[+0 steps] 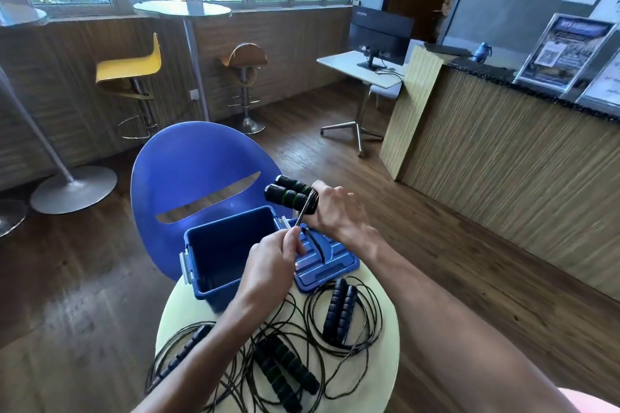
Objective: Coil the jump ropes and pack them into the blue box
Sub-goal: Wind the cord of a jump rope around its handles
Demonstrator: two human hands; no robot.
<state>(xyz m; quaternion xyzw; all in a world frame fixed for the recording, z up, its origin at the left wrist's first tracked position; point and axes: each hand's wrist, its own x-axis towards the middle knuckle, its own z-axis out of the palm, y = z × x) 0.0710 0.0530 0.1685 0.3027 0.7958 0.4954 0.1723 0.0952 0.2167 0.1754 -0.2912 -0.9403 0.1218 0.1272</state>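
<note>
My right hand (335, 208) grips a pair of black jump rope handles with green bands (288, 193), held above the blue box. My left hand (271, 261) pinches that rope's thin cord (303, 211), which runs taut up to the handles. The open blue box (231, 245) stands on the round pale table (385, 345); its inside looks dark. The blue lid (332, 261) lies flat to the box's right. A coiled rope with dark blue handles (340, 310) lies on the table. A green-banded rope (285, 369) and another dark-handled rope (183, 350) lie loose.
A blue chair (191, 168) stands right behind the table. A yellow stool (134, 67) and a wooden stool (246, 59) stand by the far wall. A wooden counter (503, 161) runs along the right, with a desk and monitor (379, 33) beyond.
</note>
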